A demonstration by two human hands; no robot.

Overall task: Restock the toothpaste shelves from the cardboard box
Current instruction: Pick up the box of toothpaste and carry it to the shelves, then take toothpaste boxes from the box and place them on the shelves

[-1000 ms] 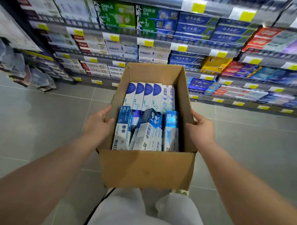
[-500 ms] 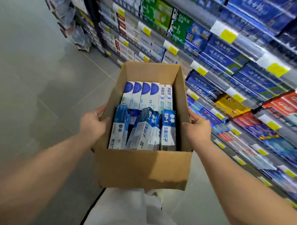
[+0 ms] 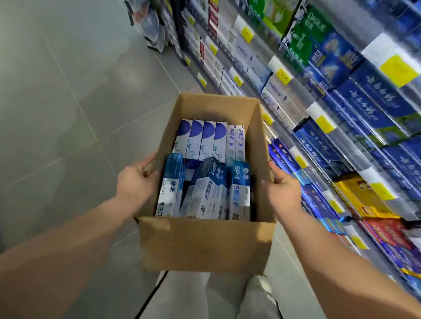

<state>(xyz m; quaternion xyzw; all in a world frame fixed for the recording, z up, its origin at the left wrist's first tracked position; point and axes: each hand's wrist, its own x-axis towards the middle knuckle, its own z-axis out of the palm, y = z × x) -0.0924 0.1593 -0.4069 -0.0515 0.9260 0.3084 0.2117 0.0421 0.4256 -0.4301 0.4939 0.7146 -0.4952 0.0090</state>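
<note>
An open brown cardboard box (image 3: 204,246) is held in front of me at waist height. My left hand (image 3: 135,182) grips its left wall and my right hand (image 3: 281,190) grips its right wall. Inside stand several blue-and-white toothpaste cartons (image 3: 210,173), a far row with dark blue circles and a near row marked SP-1. The toothpaste shelves (image 3: 339,112) run along my right, packed with blue, green, yellow and red cartons behind yellow price tags.
Grey tiled floor (image 3: 62,104) stretches to the left and ahead. Hanging packets (image 3: 150,21) fill a rack at the far end of the shelving. My light trousers (image 3: 198,301) and a dark cable (image 3: 150,299) show below the box.
The view has swung left, so the shelves that faced me now run along my right side. Both hands keep the same hold on the box.
</note>
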